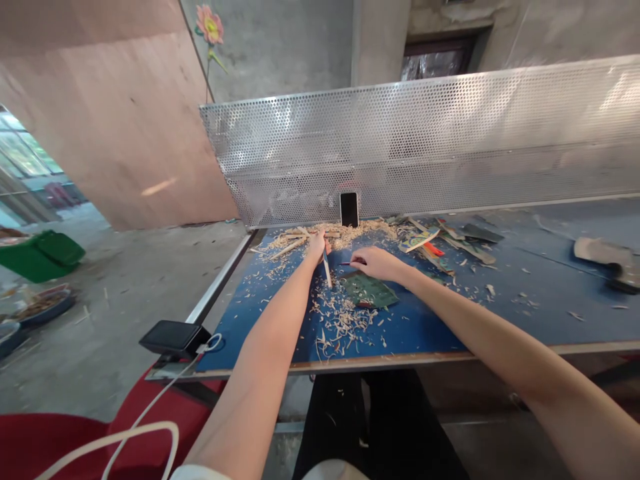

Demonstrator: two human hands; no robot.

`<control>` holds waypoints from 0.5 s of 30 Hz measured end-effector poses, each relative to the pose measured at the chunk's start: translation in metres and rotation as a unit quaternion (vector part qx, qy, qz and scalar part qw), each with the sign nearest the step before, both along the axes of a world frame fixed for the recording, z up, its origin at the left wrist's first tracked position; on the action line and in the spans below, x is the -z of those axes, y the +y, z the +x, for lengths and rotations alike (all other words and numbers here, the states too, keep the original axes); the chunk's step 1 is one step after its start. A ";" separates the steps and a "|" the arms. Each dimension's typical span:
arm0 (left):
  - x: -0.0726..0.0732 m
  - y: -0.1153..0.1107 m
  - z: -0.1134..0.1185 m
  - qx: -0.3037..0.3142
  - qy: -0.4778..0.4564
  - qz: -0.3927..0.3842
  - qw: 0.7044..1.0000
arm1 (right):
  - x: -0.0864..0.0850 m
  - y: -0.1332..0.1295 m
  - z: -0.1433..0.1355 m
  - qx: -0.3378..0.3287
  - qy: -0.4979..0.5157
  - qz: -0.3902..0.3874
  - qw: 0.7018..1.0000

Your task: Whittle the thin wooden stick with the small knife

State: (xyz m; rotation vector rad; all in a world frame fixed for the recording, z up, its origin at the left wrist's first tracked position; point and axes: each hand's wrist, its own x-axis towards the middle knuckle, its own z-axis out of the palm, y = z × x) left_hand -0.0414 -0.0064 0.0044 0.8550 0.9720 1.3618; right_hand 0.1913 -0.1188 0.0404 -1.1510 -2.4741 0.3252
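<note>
Thin wooden stick (327,269) near the bench's (500,313) far edge, held in left hand (317,245), fingers closed round its top, tip down on the blue top. Right hand (376,261) just beside, curled narrow on a small dark tool (346,263), resting over a green mat (369,291). Wood shavings (340,319) spread toward the near edge. Phone (349,209) upright against the perforated metal screen (425,140) at the far edge. Scraps (440,245) right of the hands.

- A thin pale wooden stick (327,268) is sitting in the left hand's grip, slanting down toward the blue tabletop, its lower end among curled shavings.
- A small dark-handled blade (346,263) is lying flat under the right hand's fingertips, pointing toward the stick, just beside a green mat.
</note>
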 end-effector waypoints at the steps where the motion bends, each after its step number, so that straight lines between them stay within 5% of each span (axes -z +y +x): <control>1: -0.001 -0.001 0.000 -0.001 0.002 0.000 1.000 | -0.001 -0.002 -0.001 -0.001 0.009 0.001 1.000; 15: -0.004 0.000 0.002 0.001 -0.008 -0.015 1.000 | 0.009 -0.019 -0.022 -0.033 0.021 -0.010 0.999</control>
